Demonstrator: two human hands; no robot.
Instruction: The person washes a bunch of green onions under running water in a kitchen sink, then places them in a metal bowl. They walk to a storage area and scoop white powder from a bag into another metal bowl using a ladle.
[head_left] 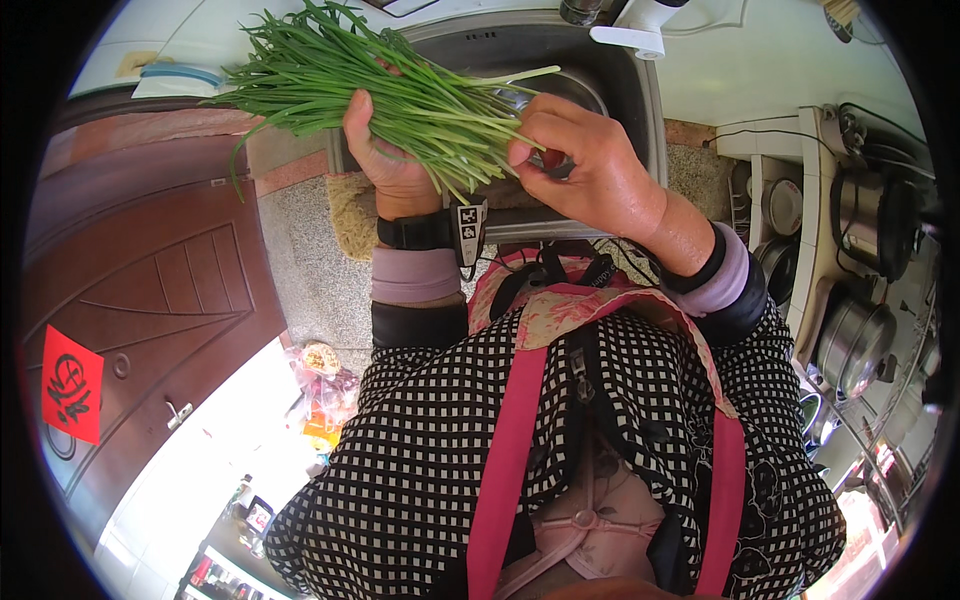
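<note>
Green stalks [350,85]: L grip [398,178] cupping, R grip [595,160] pinching

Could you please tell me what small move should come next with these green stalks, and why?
I would probably have the right hand pick at the pale ends of the green stalks, since it is right at those ends while the left hand supports the bundle, partly over the sink.

Passable right now between right hand [600,165] and right rim of sink [656,120] | blocked at left by green stalks [370,90] and left hand [395,175] | bridged between hands by stalk ends | obstructed above back-right corner by white tap lever [628,41]
</note>
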